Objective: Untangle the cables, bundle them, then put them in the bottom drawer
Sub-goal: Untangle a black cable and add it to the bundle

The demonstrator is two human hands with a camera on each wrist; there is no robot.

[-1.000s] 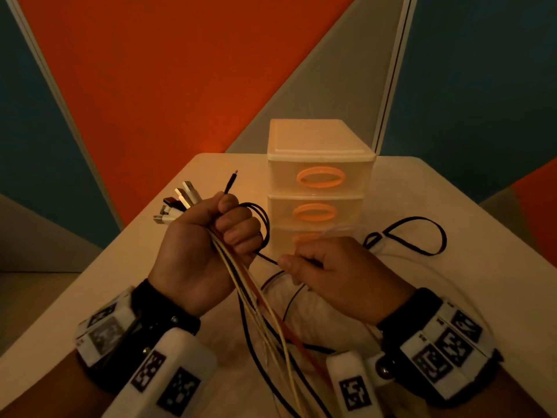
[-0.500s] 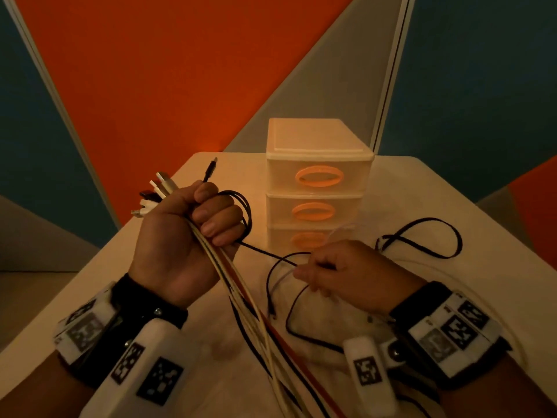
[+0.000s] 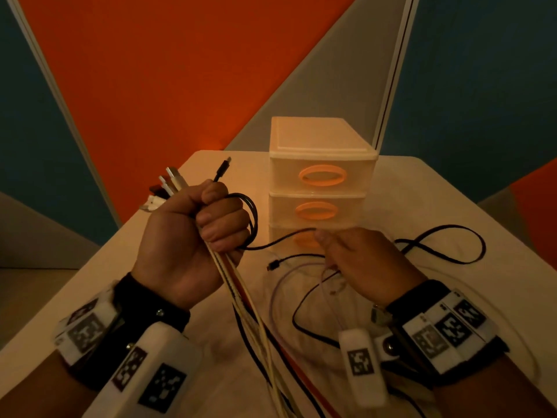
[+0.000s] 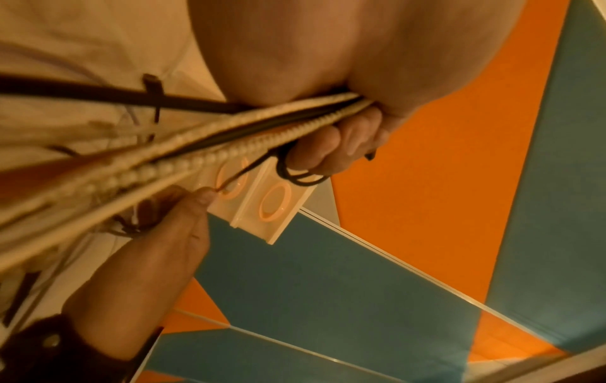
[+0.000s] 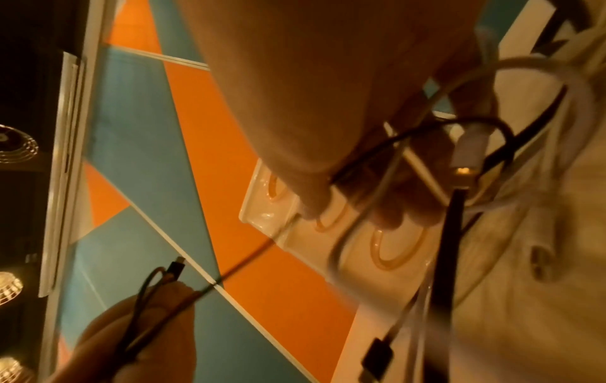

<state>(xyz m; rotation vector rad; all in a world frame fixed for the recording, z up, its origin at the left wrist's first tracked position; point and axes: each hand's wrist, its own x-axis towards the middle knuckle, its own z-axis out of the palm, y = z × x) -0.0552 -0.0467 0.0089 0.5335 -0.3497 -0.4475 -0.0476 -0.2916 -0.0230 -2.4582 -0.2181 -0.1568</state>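
While my wrists hang above the pale table [image 3: 452, 206], the three-drawer plastic chest [image 3: 322, 152] stands upright just beyond my fingertips, its orange oval handles facing me; the bottom drawer [image 3: 289, 236] sits partly hidden behind my right fingers, and I cannot tell whether it is fully closed. My left hand [image 3: 193, 236] is raised to the left of the chest, fingers [image 3: 223, 224] curled tight into a fist around a bundle of cables [image 3: 241, 297]: cream, black and orange-red strands that drop from under my little finger towards my body. Their plugs [image 3: 171, 185] fan out above my thumb side, white and silver USB ends together with one slim black connector [image 3: 223, 168] pointing up and away. A loop of thin black cable [image 3: 253, 215] curves round the outside of my left knuckles and runs across to my right hand [image 3: 367, 267], lower and to the right, where thumb and forefinger [image 3: 324, 236] pinch that strand just in front of the bottom drawer. Below my right fingers more loose cable lies on the table: a translucent white one [image 3: 277, 297], a black one ending in a small plug [image 3: 273, 265], and, beyond my right knuckles, a flat black loop [image 3: 470, 236].
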